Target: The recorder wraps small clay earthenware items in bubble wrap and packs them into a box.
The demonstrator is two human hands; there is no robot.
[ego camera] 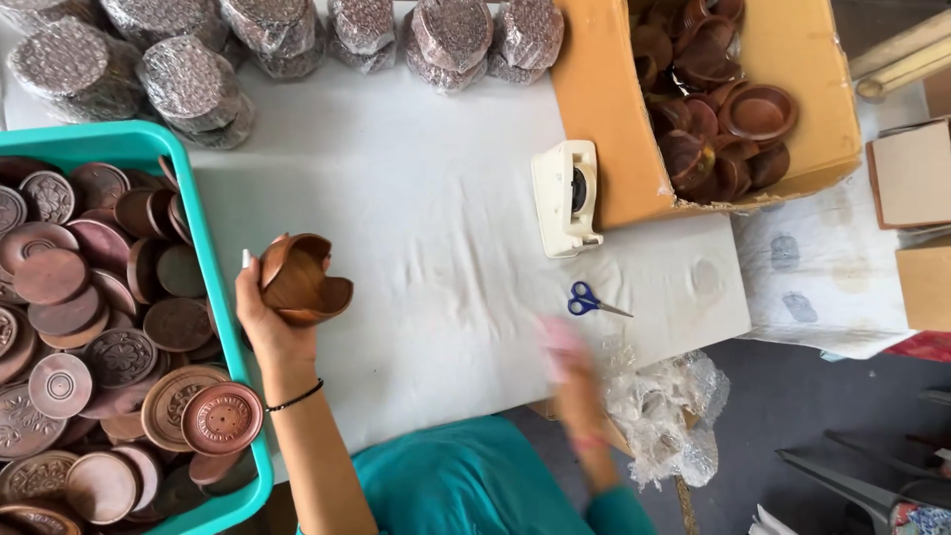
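Note:
My left hand (pixel 260 322) grips a small stack of brown wooden bowls (pixel 300 280), held tilted just above the white table (pixel 436 218), next to the teal bin (pixel 203 238). My right hand (pixel 567 365) is blurred with motion at the table's near edge, beside a heap of clear bubble wrap (pixel 662 408). I cannot make out whether its fingers hold anything.
The teal bin holds several carved round wooden lids and discs (pixel 89 337). Bubble-wrapped round stacks (pixel 188 79) line the far edge. A cardboard box (pixel 599 99) at the far right holds several wooden bowls (pixel 758 111). A cream tape dispenser (pixel 567 196) and blue scissors (pixel 589 300) lie mid-table.

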